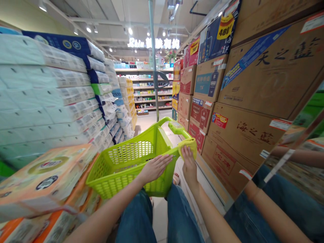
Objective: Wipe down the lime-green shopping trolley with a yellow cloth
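Note:
A lime-green rolling shopping basket [121, 175] with perforated walls stands tilted in front of my knees. My left hand [157, 167] lies along its near rim, fingers stretched out flat. In my right hand [188, 162] is a yellow cloth [190, 145], pressed against the basket's right corner, where the green handle [181, 130] meets the rim. My right fingers lie over the cloth. Part of the cloth and of the corner is hidden under them.
Stacked tissue packs [37, 87] rise on the left, with an orange pack [45, 172] close by the basket. Cardboard cartons [253, 77] line the right, beside a mirror-like panel [291, 189]. A thin pole [153, 44] stands beyond the basket; stocked shelves [152, 84] are farther back.

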Available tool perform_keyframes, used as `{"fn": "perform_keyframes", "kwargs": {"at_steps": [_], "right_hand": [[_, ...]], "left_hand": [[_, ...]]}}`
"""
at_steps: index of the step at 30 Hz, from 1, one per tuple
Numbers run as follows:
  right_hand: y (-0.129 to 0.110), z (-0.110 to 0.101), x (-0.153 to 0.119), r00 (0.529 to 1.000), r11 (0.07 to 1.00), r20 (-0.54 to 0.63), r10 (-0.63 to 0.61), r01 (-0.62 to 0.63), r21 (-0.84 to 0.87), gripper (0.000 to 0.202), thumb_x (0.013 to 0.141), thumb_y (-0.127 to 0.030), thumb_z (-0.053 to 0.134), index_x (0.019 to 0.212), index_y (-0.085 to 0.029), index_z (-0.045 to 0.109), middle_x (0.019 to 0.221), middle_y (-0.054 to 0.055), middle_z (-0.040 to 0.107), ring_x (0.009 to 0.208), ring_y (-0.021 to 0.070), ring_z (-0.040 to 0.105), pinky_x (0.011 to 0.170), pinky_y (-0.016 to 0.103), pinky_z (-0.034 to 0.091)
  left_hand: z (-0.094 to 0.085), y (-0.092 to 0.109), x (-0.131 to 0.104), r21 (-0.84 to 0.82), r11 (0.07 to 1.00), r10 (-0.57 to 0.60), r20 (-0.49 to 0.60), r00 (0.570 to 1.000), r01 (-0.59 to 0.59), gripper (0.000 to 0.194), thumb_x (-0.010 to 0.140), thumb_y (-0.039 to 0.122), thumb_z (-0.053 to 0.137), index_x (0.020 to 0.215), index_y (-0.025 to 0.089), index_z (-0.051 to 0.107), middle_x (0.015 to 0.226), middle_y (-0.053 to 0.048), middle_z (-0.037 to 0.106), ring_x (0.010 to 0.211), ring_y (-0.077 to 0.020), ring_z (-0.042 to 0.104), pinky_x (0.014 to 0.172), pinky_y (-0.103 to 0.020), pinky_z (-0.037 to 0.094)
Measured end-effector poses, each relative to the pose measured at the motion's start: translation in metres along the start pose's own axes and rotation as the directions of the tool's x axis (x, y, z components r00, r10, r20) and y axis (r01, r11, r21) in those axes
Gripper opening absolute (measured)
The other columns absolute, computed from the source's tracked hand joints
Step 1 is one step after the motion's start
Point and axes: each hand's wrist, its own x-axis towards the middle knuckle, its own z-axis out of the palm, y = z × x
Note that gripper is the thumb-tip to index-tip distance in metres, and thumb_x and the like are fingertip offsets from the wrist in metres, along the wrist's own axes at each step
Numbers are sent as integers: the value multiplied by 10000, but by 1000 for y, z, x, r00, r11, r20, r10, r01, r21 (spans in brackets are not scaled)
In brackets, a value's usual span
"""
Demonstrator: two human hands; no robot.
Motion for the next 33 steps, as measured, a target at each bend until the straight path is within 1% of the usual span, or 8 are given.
{"fn": "perform_keyframes", "kwargs": {"at_steps": [4,8,11,17,25,27,31,33], "right_hand": [[9,2,-13,971,979,153,-185,196,-55,802,823,72,266,1554,-250,195,1506,29,463,1453,155,312,1206,420,320],[24,-5,4,997,995,24,-73,74,-71,793,832,70,234,1552,-259,202,1524,39,437,1462,173,293,1211,470,302],[17,0,2,999,999,-49,-6,4,-40,783,833,60,231,1550,-255,221,1537,44,417,1470,185,275,1204,490,308],[-2,16,-37,975,985,142,-172,175,-9,746,851,20,324,1551,-215,222,1481,51,498,1442,174,340,1193,423,353],[23,3,9,991,998,-129,30,-37,-55,765,851,52,218,1549,-261,223,1555,46,385,1466,200,287,1191,511,321],[16,6,2,996,999,-91,6,-11,-52,762,850,48,224,1551,-251,216,1550,45,395,1464,192,291,1193,491,327],[3,13,-26,979,985,124,-162,169,-40,747,862,21,304,1555,-237,201,1492,36,484,1443,163,336,1190,409,357],[5,12,-27,975,980,126,-183,191,-53,747,861,25,303,1555,-234,207,1465,38,518,1437,164,351,1184,406,363]], "left_hand": [[10,-4,-3,39,998,42,-19,999,-41,562,982,273,385,1526,178,282,1596,-8,304,1495,-126,205,1218,-300,162],[18,3,-7,44,999,-6,-17,1000,7,572,976,278,395,1526,170,283,1591,-24,313,1495,-137,209,1216,-304,172],[21,15,-7,28,996,-85,-37,996,86,578,981,328,394,1522,153,293,1577,-36,339,1497,-150,207,1219,-324,176],[22,38,2,8,946,-322,-69,944,323,609,974,403,415,1501,107,345,1552,-97,378,1488,-204,247,1229,-370,156],[23,51,11,-9,905,-426,-70,902,426,628,979,439,395,1508,108,330,1568,-103,336,1500,-217,207,1247,-407,56],[24,53,12,-24,895,-445,-72,893,445,636,976,436,405,1513,107,318,1569,-106,334,1501,-225,202,1247,-421,66],[25,56,13,-49,886,-463,-82,882,461,639,975,416,411,1524,111,290,1560,-109,354,1495,-230,223,1242,-439,122],[24,56,13,-53,887,-462,-78,883,459,639,978,413,404,1527,111,279,1561,-107,352,1493,-229,232,1241,-441,125]]}}
